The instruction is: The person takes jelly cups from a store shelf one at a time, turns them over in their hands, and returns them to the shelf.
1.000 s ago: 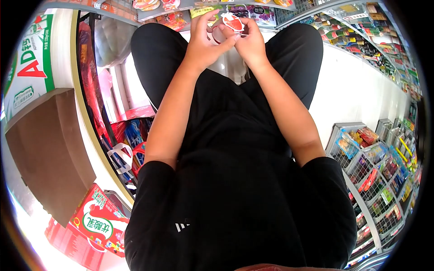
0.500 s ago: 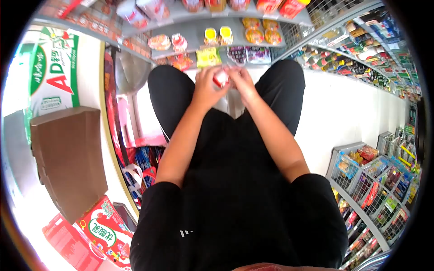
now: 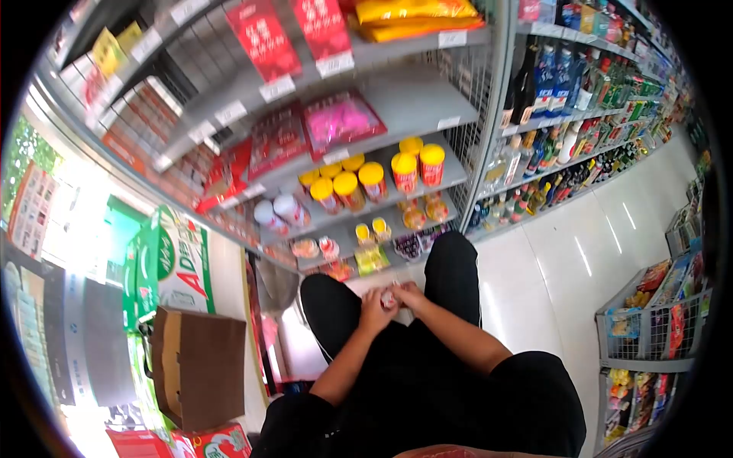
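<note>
My left hand point(image 3: 376, 309) is wrapped round a small red and white item point(image 3: 389, 299) between my knees. My right hand point(image 3: 409, 296) touches the same item from the other side, its fingers bent over it. Both hands are small in view, and the item is partly covered by fingers. Just beyond them, on the lowest shelf, lies a yellow-green packet point(image 3: 372, 259).
Shelves point(image 3: 412, 95) ahead carry yellow-lidded jars point(image 3: 346, 185) and red packets. Bottles point(image 3: 544, 76) line the right shelving. An open brown box point(image 3: 210, 370) stands at left. Wire baskets point(image 3: 649, 336) are at right, beside the white tiled floor point(image 3: 550, 282).
The view has tilted up and shifted, bringing more shelves into sight. My hands appear lower and smaller, still together round the item, whose printed face no longer shows clearly.
</note>
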Motion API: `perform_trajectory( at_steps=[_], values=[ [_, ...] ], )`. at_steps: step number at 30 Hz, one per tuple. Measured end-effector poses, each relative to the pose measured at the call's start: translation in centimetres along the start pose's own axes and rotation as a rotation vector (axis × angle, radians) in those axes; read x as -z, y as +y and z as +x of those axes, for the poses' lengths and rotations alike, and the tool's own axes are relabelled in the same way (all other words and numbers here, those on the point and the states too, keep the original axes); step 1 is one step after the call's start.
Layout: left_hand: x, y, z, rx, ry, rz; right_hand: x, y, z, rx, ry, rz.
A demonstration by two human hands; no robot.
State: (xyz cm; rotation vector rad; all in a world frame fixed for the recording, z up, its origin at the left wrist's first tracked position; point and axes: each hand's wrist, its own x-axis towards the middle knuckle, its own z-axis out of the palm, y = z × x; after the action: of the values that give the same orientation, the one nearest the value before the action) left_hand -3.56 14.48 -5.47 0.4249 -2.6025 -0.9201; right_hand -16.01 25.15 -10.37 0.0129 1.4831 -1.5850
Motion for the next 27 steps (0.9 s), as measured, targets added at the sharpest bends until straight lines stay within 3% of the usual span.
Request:
perform_trajectory(
  at_steps=[8, 9, 11, 15, 20, 21, 23, 27],
  values=[
    [1.1, 1.6, -0.6, -0.022, -0.039, 0.051, -0.5, -2.4, -3.4, -0.056, 0.002, -0.092],
    [1.3, 1.6, -0.7, -0.047, -0.037, 0.045, -0.7, -3.6, -4.9, -0.014, -0.039, -0.042],
    [1.5, 1.3, -0.8, -0.061, -0.05, 0.048, 0.3, -0.9, -0.5, -0.169, -0.174, -0.149],
    [1.7, 0.8, -1.4, 0.012, -0.093, 0.053, -0.3, -1.1, -0.8, -0.136, -0.177, -0.24],
    [3.3, 0.7, -1.7, 0.156, -0.25, 0.034, 0.1, -2.1, -2.7, -0.091, -0.421, -0.335],
    [3.4, 0.1, -1.5, 0.17, -0.286, 0.023, 0.0, -1.3, -2.1, -0.098, -0.352, -0.376],
    [3.9, 1.0, -1.3, 0.217, -0.28, 0.02, 0.6, -3.0, -2.9, -0.112, -0.496, -0.371],
    [1.9, -2.5, -1.0, 0.204, -0.186, -0.067, 0.6, -6.0, -5.6, -0.083, -0.476, -0.268]
  ],
)
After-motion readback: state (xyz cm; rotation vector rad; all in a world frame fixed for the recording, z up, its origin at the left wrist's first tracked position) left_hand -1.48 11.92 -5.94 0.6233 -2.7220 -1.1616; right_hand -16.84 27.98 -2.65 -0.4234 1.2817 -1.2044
